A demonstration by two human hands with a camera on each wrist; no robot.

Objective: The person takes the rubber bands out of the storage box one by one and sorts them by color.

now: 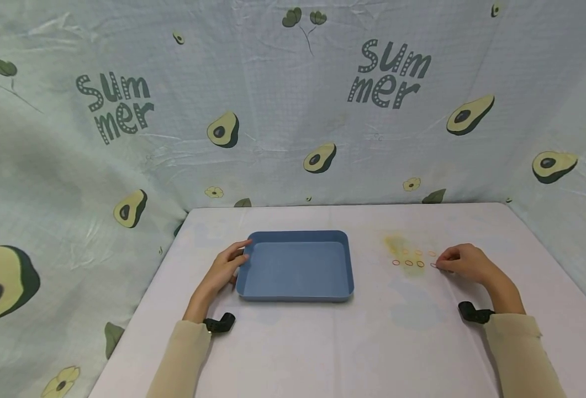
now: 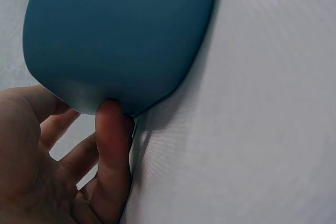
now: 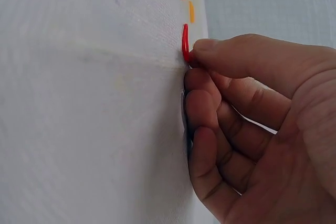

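A blue rectangular tray (image 1: 295,271) lies on the table. My left hand (image 1: 225,265) grips its left side near the far corner. In the left wrist view, one finger presses the outer wall of the tray (image 2: 126,40) while another digit reaches over the rim. To the right, my right hand (image 1: 469,262) is low over the table, thumb and index finger pinching a small thin red rubber band (image 3: 185,43). Beside it lies a row of red rubber bands (image 1: 409,263), with paler orange bands (image 1: 418,252) behind. The other right fingers curl against the cloth.
A pale cloth (image 1: 293,348) covers the table, with a yellowish patch (image 1: 396,243) around the bands. Behind the table hangs a curtain (image 1: 273,83) printed with avocados. Black wrist cameras (image 1: 220,323) are strapped to both wrists.
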